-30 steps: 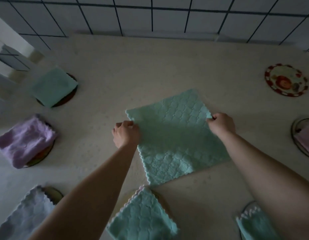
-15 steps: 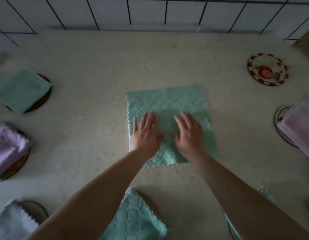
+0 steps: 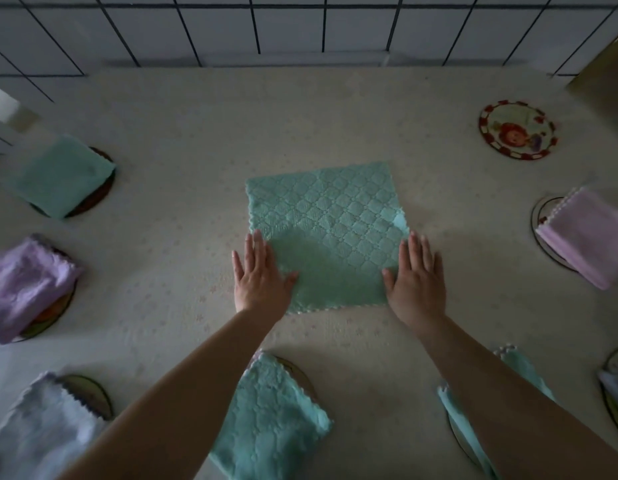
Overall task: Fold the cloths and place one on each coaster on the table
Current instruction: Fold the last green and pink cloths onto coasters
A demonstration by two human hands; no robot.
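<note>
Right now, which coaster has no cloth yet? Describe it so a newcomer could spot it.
On the cream table, look to the far right corner near the tiled wall. There lies a round coaster with a red-and-white checked rim and a fruit picture. It alone is bare; every other coaster carries a folded cloth.

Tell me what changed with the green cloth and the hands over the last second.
The green quilted cloth was let go of at its corners and now lies folded flat. The left hand and right hand slid outward from its middle to its side edges, palms down. The empty red-patterned coaster is unchanged.
</note>
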